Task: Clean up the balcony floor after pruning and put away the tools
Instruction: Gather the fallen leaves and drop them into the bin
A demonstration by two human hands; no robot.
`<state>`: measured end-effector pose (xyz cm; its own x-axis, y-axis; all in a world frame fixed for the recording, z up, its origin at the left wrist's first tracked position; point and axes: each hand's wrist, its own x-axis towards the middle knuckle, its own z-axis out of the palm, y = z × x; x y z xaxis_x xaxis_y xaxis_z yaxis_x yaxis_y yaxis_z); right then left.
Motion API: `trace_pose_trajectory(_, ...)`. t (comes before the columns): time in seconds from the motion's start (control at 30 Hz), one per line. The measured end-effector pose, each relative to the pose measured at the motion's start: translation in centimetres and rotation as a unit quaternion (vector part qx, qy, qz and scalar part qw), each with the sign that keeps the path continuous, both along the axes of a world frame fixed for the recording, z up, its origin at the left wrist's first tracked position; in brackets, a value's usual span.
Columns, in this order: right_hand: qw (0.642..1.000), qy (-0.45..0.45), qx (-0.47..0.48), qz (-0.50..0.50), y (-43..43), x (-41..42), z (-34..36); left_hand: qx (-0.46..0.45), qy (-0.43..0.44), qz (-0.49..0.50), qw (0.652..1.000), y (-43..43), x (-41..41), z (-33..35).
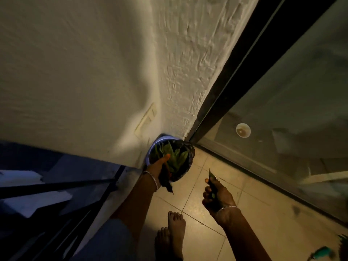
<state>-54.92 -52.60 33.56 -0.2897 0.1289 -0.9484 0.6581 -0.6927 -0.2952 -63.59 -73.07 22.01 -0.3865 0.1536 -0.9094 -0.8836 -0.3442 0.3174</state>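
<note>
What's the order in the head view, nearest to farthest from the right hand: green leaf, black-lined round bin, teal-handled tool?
1. Green leaf, held in the right hand.
2. Black-lined round bin, corner ahead-left.
3. Teal-handled tool, floor far right.

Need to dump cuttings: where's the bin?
Head view, centre: the bin stands in the floor corner where the wall meets the glass door, by the left hand.

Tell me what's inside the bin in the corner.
Green leaves lie piled in the bin, which a dark bag lines. The left hand, gripping a dark bundle, covers the near side, and the leaves hide whatever lies beneath them.
</note>
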Motion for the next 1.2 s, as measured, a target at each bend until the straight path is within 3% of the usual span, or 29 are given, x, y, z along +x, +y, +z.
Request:
trace_pose_trajectory(0.17,0.998,-0.041,0.019,0.031,0.3,0.5,-7.4,0.053,-0.036,0.089,0.994,1.5,-1.8,0.0)
trace_pose_trajectory(0.33,0.995,-0.057,0.046,0.063,-0.5,-0.4,-12.0,-0.042,-0.008,0.111,0.993,0.8,0.8,-1.8)
trace_pose_trajectory(0.53,0.980,-0.003,0.141,0.139,-3.6,-5.1,-16.4,-0.053,-0.001,0.115,0.992,-2.8,5.1,-4.9)
trace_pose_trajectory(0.67,0.949,0.075,0.219,0.216,-6.6,-8.8,-19.4,-0.058,0.002,0.144,0.988,-3.8,6.7,-6.8)
trace_pose_trajectory(0.73,0.899,0.119,0.303,0.292,-7.8,-10.4,-20.3,-0.055,0.004,0.148,0.987,-4.2,7.0,-7.2)
trace_pose_trajectory(0.83,0.742,0.094,0.511,0.423,-9.8,-10.6,-21.9,-0.046,0.009,0.146,0.988,-4.9,7.3,-8.3)
trace_pose_trajectory(0.93,0.649,0.140,0.549,0.508,-12.2,-8.8,-23.8,-0.046,0.011,0.149,0.988,-4.9,7.1,-8.6)
trace_pose_trajectory(1.03,0.590,0.130,0.487,0.631,-13.1,-7.5,-27.3,-0.046,0.022,0.144,0.988,-4.8,6.8,-9.2)
trace_pose_trajectory(1.2,0.587,0.077,0.338,0.731,-11.2,-9.7,-33.1,-0.057,0.040,0.113,0.991,-4.7,6.3,-10.9)
